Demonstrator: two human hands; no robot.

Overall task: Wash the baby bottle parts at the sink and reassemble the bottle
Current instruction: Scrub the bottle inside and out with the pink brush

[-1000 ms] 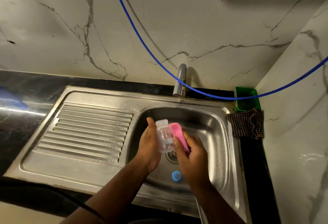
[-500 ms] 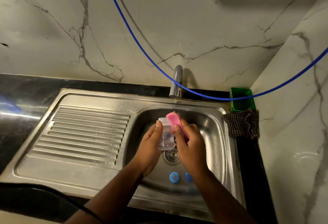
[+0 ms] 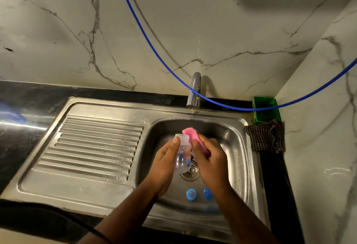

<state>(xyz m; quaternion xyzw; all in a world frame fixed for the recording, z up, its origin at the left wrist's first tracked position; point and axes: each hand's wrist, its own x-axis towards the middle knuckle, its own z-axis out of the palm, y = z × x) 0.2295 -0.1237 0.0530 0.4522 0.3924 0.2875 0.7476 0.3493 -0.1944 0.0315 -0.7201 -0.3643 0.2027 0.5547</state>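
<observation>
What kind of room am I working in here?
Most likely a home kitchen: a steel sink with a ribbed drainboard set in a dark countertop, a tap and marble-look wall tiles.

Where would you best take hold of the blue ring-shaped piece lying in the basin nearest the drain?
Take the blue ring piece by its outer rim, coming straight down from above with thumb and finger on opposite sides. It lies flat on the sink floor, its round face up, so only the rim offers a grip. A second blue part sits close on its right; pinching front to back probably avoids it.
</observation>
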